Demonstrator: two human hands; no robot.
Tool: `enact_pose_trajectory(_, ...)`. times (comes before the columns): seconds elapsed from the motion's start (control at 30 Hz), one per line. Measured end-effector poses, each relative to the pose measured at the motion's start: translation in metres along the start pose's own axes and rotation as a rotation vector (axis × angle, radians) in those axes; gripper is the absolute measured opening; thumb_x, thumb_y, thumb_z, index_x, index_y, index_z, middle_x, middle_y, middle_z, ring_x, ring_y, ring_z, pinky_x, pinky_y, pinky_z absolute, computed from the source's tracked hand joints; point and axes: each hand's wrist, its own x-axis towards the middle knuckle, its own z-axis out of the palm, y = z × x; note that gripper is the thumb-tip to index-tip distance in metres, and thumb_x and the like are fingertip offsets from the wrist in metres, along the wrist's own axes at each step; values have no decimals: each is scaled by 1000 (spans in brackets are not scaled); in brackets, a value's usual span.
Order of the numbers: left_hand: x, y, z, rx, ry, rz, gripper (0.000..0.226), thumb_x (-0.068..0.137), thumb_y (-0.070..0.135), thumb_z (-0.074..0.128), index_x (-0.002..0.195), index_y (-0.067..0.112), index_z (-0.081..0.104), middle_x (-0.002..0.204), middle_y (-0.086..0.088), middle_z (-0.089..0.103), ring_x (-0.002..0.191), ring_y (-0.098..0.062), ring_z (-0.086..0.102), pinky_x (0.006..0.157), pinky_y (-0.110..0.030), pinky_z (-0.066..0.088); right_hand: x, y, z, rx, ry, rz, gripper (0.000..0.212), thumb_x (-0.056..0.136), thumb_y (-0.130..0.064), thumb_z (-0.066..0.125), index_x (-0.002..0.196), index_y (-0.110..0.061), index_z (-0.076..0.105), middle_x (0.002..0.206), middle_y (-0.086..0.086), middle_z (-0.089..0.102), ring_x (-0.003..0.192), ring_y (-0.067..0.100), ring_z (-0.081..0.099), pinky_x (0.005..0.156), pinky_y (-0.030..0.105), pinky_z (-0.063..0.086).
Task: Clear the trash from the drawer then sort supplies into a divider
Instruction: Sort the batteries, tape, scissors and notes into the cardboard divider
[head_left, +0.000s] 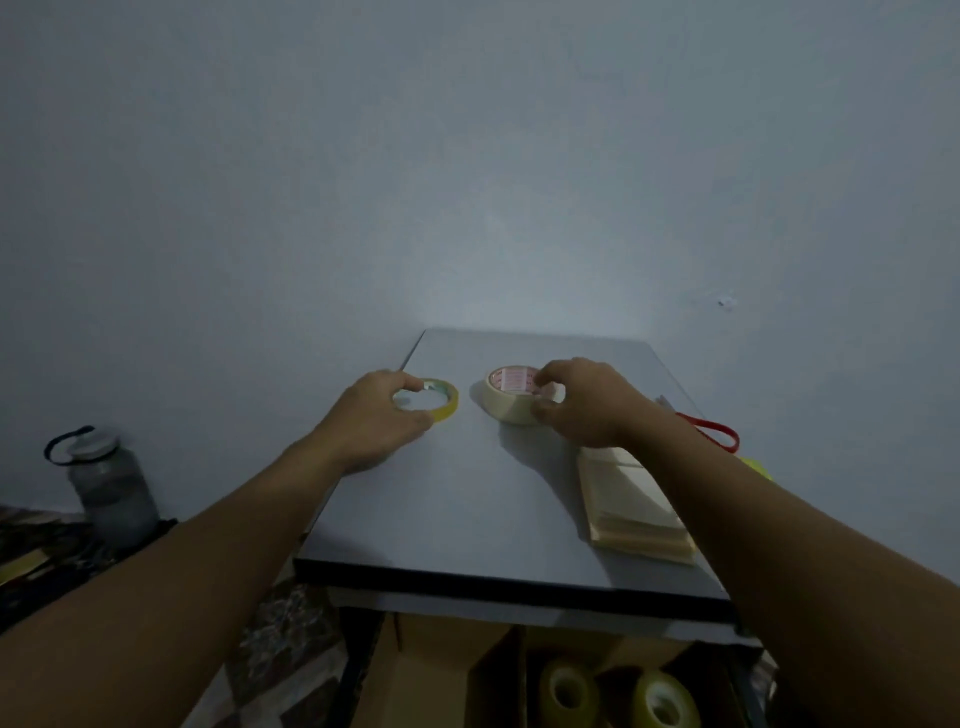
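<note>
While your left hand (382, 418) curls round the yellow tape roll (448, 409) at eleven o'clock on the desk (457, 499), your right hand (584, 402) pinches the cream tape roll (505, 408) at twelve.

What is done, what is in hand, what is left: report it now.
Done: two clear tape rolls already sit in the cardboard divider below the tabletop. In hand: the left hand grips the thin yellow tape roll, the right hand the masking tape roll. Left: those two, the beige paper stack and the red-handled item. No trash shows.
</note>
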Motion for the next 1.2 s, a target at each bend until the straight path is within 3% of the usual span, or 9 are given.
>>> enact_pose_trajectory(0.13,23,-18,12,52,-56,-39,55,78,44,78,127,25,62,129,-1,56,114,-20,55,87,-25,38,21,-1,6,-24,-51,-19,45,93,-40,59,136,-25,56,143,7,52,126,28,50,99,36,41)
enact_pose_trajectory(0.27,25,-22,17,16,-21,-72,41,75,49,79,109,27,72,116,1,64,100,-17,59,80,-24,41,25,0,14,-16,-26,-39,36,95,-35,58,126,-19,64,129,8,61,112,24,58,87,31,47)
enact_pose_trajectory(0.4,15,-23,15,-26,-3,-69,41,73,52,80,105,27,74,107,3,65,92,-13,60,71,-21,42,25,1,19,1,-5,-41,32,94,-30,61,123,-17,66,126,8,63,107,24,60,81,28,47)
enact_pose_trajectory(0.67,-26,-17,-6,-159,88,-43,45,70,48,84,109,28,73,111,5,66,89,-2,60,62,-12,41,1,-6,2,113,94,-52,22,91,-25,64,110,-16,71,124,7,65,110,23,60,83,28,49)
enact_pose_trajectory(0.73,-40,-10,-15,-187,98,-23,44,71,48,84,108,28,73,109,4,66,89,1,60,64,-15,43,-13,-10,-6,149,121,-55,19,90,-25,66,107,-17,72,124,5,66,103,18,59,77,25,45)
enact_pose_trajectory(0.83,-62,-4,-28,-222,112,23,43,70,49,84,108,31,73,109,2,67,100,-12,62,75,-25,48,-40,-15,-20,206,164,-66,20,86,-24,71,105,-19,74,124,2,66,102,15,57,73,20,42)
enact_pose_trajectory(0.93,-89,1,-35,-244,117,63,46,67,53,84,107,34,73,114,6,66,108,-10,60,82,-25,45,-76,-19,-35,275,208,-73,17,83,-24,73,99,-21,76,114,-3,66,98,10,55,63,11,37)
enact_pose_trajectory(1.07,-128,9,-36,-288,93,99,42,70,48,85,107,33,72,116,13,66,110,-5,58,86,-21,44,-130,-19,-44,382,255,-69,11,81,-28,76,91,-26,76,105,-7,67,88,9,58,63,20,40)
enact_pose_trajectory(1.2,-169,13,-29,-389,81,83,46,67,48,87,108,33,72,120,14,65,112,-2,59,92,-23,46,-187,-10,-36,504,289,-90,17,81,-27,76,97,-31,76,100,-2,66,89,12,60,75,38,52)
